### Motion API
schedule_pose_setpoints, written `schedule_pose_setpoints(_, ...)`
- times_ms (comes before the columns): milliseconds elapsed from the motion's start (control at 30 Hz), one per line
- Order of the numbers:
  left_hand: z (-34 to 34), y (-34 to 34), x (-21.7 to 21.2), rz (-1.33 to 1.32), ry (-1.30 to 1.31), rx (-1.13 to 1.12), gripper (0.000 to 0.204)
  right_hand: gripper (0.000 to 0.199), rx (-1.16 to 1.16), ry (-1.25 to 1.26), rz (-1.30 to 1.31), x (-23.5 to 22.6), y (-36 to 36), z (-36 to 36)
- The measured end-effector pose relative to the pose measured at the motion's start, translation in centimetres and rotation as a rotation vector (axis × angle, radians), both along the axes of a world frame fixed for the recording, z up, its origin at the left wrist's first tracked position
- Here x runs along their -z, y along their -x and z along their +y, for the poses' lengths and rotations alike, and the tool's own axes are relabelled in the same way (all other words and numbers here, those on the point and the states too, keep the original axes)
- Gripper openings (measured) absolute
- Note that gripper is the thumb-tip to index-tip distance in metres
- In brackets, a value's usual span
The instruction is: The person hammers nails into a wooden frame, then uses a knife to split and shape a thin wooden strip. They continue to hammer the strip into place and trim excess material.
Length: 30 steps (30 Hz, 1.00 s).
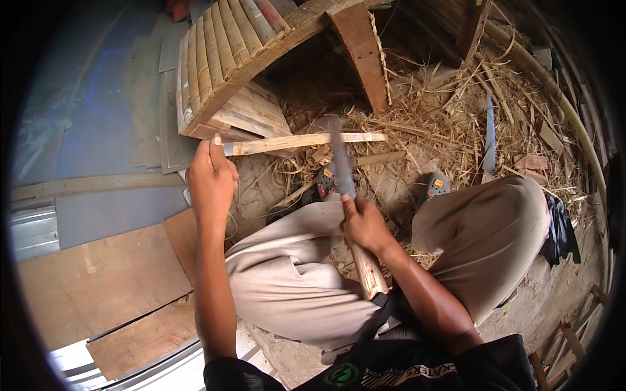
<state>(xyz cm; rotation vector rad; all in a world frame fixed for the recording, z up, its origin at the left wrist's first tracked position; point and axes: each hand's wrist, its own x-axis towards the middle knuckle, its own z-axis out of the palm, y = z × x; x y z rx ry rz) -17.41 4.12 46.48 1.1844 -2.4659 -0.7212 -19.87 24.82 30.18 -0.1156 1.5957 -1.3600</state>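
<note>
My left hand is closed on the near end of a pale bamboo strip, with the thumb pointing up. The strip reaches out to the right, roughly level, in front of my knees. My right hand is wrapped round a knife with a long, dark, slightly blurred blade. The blade crosses the strip close to its far end; whether it touches cannot be told. Below my fist the pale wooden knife handle runs back toward my waist.
A bench of bamboo slats on a wooden frame stands ahead. Shavings cover the ground, with a bluish saw blade upright among them at right. Wooden boards lie at left. Two dark clogs show by my knees.
</note>
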Motion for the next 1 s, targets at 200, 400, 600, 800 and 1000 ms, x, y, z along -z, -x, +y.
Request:
schedule_pose_setpoints(200, -0.3, 0.4, 0.3, 0.031, 0.044, 0.017, 0.037, 0.047, -0.102, 0.152, 0.164, -2.0, -2.6, 0.2)
schedule_pose_setpoints(400, -0.1, 0.2, -0.1, 0.023, 0.027, 0.029, 0.038, 0.048, 0.016, 0.023, -0.15, -0.5, 0.9, 0.3)
schedule_pose_setpoints(600, 0.0, 0.7, 0.1, 0.033, 0.082, 0.066, 0.038, 0.046, -0.096, 0.149, 0.197, -2.7, -2.3, 0.4)
schedule_pose_setpoints(800, -2.4, -0.6, 0.4, -0.054, 0.007, -0.014, 0.039, 0.048, 0.017, 0.027, 0.088, 3.6, 0.7, -0.1)
schedule_pose_setpoints(1000, -5.6, -0.2, 1.2, -0.066, 0.007, -0.03, 0.042, 0.055, 0.014, -0.006, 0.421, 8.1, 0.2, -1.8)
